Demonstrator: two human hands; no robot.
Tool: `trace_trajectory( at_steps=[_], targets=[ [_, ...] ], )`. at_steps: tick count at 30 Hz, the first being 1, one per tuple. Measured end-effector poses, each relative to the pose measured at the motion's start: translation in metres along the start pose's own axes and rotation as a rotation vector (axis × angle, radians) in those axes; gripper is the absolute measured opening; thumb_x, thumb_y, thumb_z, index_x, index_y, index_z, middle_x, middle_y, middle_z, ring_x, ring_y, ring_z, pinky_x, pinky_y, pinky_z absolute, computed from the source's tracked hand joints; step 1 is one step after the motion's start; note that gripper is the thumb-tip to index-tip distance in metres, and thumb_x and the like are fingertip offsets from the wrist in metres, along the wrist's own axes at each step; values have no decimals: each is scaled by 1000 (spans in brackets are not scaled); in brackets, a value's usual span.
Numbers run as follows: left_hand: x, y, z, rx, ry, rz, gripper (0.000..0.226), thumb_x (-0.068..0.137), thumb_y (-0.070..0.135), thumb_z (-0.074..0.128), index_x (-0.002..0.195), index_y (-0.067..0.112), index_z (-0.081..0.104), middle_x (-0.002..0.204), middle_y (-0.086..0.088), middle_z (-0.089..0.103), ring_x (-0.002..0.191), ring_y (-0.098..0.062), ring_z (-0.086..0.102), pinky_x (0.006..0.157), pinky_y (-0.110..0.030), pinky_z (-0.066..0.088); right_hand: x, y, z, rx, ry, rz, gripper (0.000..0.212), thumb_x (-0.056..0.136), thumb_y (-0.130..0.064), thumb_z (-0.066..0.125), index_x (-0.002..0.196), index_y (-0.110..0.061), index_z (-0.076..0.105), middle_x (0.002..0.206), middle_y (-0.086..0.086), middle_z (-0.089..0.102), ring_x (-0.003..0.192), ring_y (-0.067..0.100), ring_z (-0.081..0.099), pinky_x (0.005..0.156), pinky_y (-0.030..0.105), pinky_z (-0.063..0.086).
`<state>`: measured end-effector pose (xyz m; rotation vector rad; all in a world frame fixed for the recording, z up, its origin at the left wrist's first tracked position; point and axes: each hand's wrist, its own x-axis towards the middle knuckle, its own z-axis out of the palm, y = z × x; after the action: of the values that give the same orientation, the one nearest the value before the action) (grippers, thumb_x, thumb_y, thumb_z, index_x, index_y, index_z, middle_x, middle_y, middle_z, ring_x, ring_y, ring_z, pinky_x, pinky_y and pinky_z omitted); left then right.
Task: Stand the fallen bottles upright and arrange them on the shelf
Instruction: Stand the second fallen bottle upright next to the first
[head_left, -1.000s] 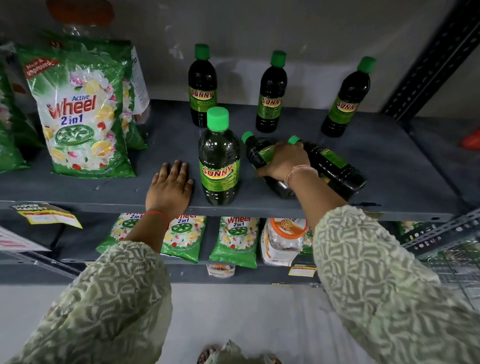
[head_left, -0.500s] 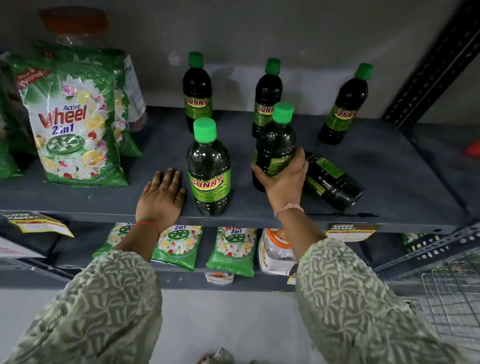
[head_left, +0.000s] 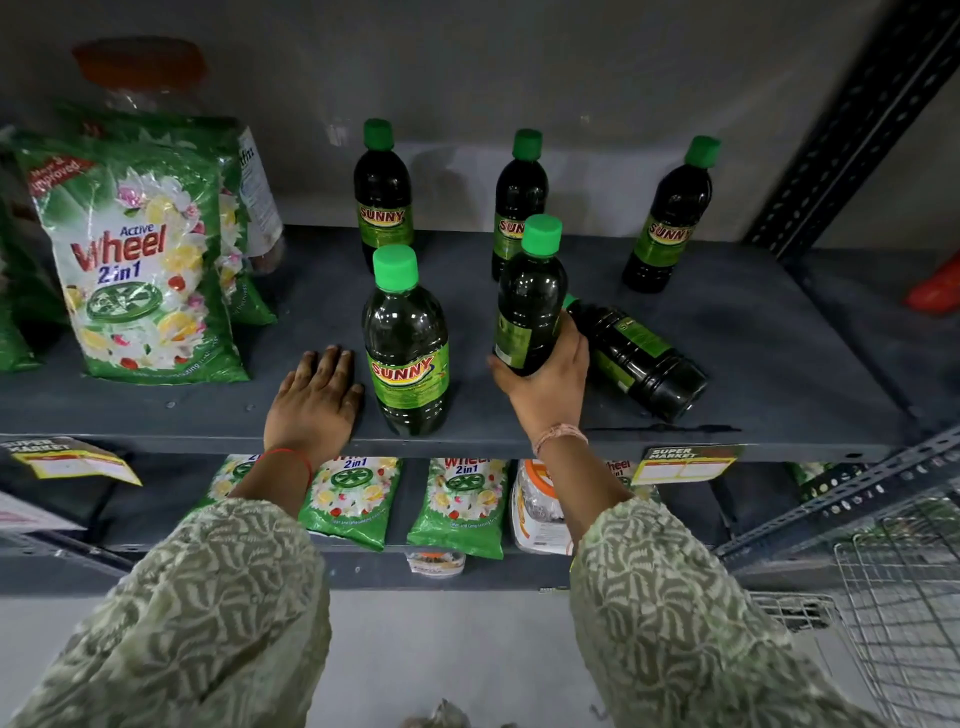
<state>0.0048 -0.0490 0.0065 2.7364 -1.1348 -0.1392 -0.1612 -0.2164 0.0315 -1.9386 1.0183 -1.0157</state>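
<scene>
Right hand (head_left: 545, 384) grip: fingers wrapped around the lower body of a dark bottle (head_left: 530, 306), holding it upright, base at or just above the shelf (head_left: 779, 364); contact unclear. Left hand (head_left: 314, 400) lies flat and open on the shelf, holding nothing, just beside an upright front bottle (head_left: 408, 353). One fallen bottle (head_left: 636, 358) lies on its side just right of the grip. Three bottles stand along the back. Step: setting the held bottle down. Next, likely: release it, then lift the fallen one without knocking its neighbour.
</scene>
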Motion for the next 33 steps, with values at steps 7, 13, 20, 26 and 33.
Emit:
trace_trajectory(
  at_steps=[7,13,20,26,33],
  targets=[
    [3,-4,3,33,-15,27,54,96,32,27,145,15,13,158,-6,11,145,-29,7,118,-42,12,2,9,-11,146,-130,76,90,62,-34,81,136,-11,34,132,6,47,127,20,39,108,26,32],
    [2,-3,2,18,-13,15,54,96,32,26,146,15,12,158,-5,10,145,-28,6,119,-41,10,10,16,-18,130,-197,159,72,66,-11,80,124,-3,39,123,15,59,117,26,54,94,27,42],
    [3,-3,2,26,-18,11,54,96,32,24,146,16,10,158,-4,9,145,-28,5,118,-41,10,13,20,-21,183,-236,170,68,82,-14,66,141,-13,33,143,11,45,134,22,40,115,40,29],
    [4,-4,4,38,-22,15,54,96,33,23,146,17,10,158,-3,8,145,-27,4,119,-41,9,13,16,-12,105,-131,167,81,58,-15,85,126,-6,42,128,16,48,121,28,46,106,42,39],
    [4,-2,2,1,-13,0,54,96,33,24,146,18,10,158,-3,9,146,-26,5,119,-40,9,15,22,-16,115,-278,212,68,85,-5,61,143,-13,26,143,12,45,135,22,38,113,30,27]
  ],
)
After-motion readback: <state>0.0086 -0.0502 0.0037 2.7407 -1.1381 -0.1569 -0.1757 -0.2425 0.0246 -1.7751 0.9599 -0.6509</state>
